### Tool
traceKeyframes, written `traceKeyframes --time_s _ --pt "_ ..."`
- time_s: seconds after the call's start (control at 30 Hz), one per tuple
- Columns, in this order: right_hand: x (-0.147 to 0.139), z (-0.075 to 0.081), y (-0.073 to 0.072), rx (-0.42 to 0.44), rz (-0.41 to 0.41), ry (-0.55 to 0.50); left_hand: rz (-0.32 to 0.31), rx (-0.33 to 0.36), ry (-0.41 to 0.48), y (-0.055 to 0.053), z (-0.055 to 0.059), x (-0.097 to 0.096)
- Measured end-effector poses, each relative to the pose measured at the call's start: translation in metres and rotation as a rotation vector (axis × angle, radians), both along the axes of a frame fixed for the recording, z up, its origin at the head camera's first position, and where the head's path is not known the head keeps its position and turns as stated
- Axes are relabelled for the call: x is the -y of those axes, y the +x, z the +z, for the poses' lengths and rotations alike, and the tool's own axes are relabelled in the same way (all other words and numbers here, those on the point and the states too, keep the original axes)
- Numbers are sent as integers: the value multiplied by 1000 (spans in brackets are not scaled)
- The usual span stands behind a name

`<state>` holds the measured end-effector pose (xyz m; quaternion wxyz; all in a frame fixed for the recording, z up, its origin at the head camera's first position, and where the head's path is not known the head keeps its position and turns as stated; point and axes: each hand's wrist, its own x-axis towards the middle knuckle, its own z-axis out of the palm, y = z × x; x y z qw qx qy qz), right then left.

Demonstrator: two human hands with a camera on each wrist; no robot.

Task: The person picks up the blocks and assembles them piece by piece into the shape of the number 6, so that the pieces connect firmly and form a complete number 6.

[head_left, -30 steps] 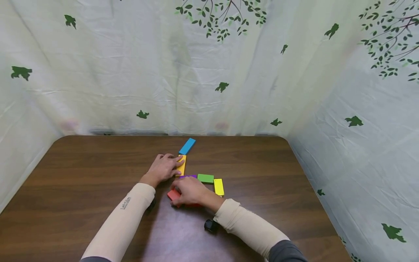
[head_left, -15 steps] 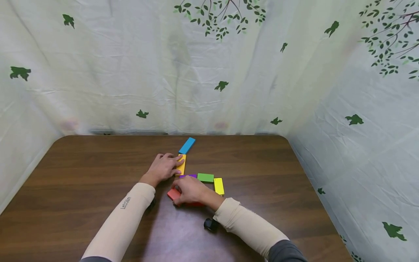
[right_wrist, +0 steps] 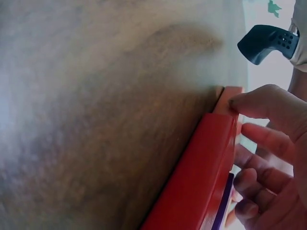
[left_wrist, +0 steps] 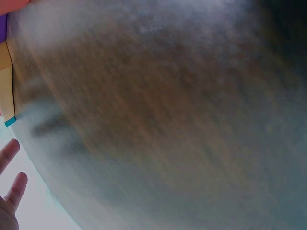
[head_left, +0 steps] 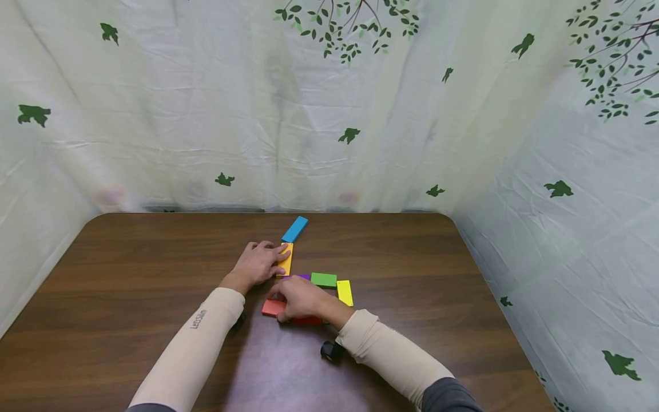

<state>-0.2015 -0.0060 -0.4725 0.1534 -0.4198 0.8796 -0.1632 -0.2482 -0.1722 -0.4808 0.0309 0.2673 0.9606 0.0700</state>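
My left hand [head_left: 255, 264] rests its fingertips on an orange-yellow block [head_left: 285, 265] lying flat on the table, thumb near its lower end. A blue block [head_left: 294, 229] slants away from that block's far end. Below, my right hand [head_left: 305, 300] pinches a light red block [head_left: 272, 308] between thumb and fingers. In the right wrist view this block [right_wrist: 225, 103] lies end to end with a darker red block [right_wrist: 194, 167]. The right hand partly hides both red blocks and a purple block [head_left: 305, 277] in the head view.
A green block [head_left: 324, 280] continues the line right of the purple one, and a yellow block [head_left: 345, 292] stands off its right end. All lie on a brown wooden table [head_left: 154, 274]. A pale leaf-patterned curtain [head_left: 247, 114] hangs behind. A black wrist camera [head_left: 331, 351] hangs under the right wrist.
The light red block has turned from a slant to nearly level, in line with the red block. My right thumb has shifted slightly right. The left hand stays on the orange-yellow block.
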Motion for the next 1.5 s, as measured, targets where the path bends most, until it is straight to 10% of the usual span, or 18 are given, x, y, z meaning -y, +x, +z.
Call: traceKeyframes --time_s 1.5 --pt "-8 -3 -7 -7 152 -27 5 2 -16 -2 -1 -1"
